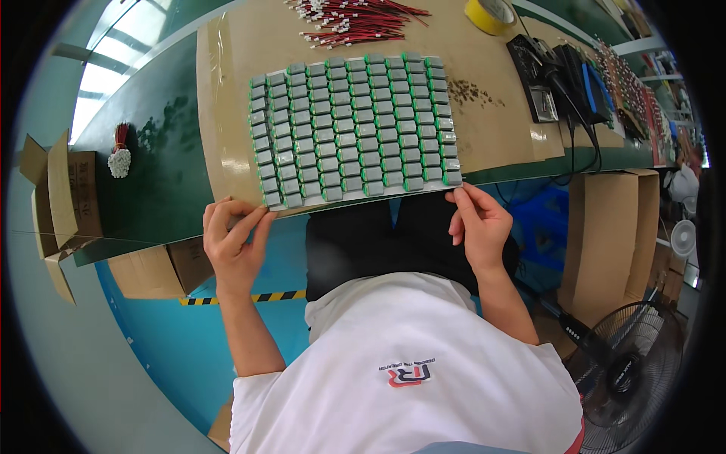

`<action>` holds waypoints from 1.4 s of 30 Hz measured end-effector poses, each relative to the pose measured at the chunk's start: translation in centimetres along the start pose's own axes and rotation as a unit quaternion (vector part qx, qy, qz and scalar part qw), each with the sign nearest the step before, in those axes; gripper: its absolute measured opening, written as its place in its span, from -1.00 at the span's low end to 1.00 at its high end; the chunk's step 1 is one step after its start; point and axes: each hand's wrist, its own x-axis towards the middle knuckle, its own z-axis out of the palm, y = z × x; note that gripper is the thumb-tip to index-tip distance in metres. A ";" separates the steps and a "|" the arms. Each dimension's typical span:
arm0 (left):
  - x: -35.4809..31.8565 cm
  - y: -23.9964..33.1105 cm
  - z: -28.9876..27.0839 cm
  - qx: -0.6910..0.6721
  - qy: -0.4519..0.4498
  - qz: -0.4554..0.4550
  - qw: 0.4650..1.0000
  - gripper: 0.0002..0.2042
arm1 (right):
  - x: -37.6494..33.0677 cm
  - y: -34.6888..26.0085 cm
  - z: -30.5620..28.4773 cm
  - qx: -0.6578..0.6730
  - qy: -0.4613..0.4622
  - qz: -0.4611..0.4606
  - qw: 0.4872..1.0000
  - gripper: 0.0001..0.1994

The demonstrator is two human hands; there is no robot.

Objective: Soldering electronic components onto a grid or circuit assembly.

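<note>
A flat white board (433, 185) lies at the near edge of the table, slightly tilted in view. Close rows of small grey blocks with green edges (345, 140) cover nearly all of it. My left hand (236, 242) pinches the board's near left corner between thumb and fingers. At the near right corner, my right hand (484, 225) has thumb and forefinger closed on the board's edge, its other fingers curled below.
Red wires with white connectors (352, 23) lie beyond the board, near a yellow tape roll (490, 15). A soldering station (538, 76) stands right. At left are a wire bundle (119, 155) and an open carton (79, 193). A fan (624, 378) stands lower right.
</note>
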 end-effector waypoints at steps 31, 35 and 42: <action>0.4 -0.4 1.8 0.025 0.052 -0.006 0.998 -0.83 | 3.6 -4.6 2.0 0.050 0.016 0.140 0.989 -0.76; 1.3 -0.4 0.9 0.005 0.024 -0.011 1.000 -0.86 | 3.4 -4.6 1.1 0.011 0.015 0.145 0.989 -0.73; 6.7 -3.0 2.2 -0.388 0.110 -0.219 0.889 -0.58 | 4.8 -4.8 -1.7 -0.156 0.054 0.055 0.985 -0.74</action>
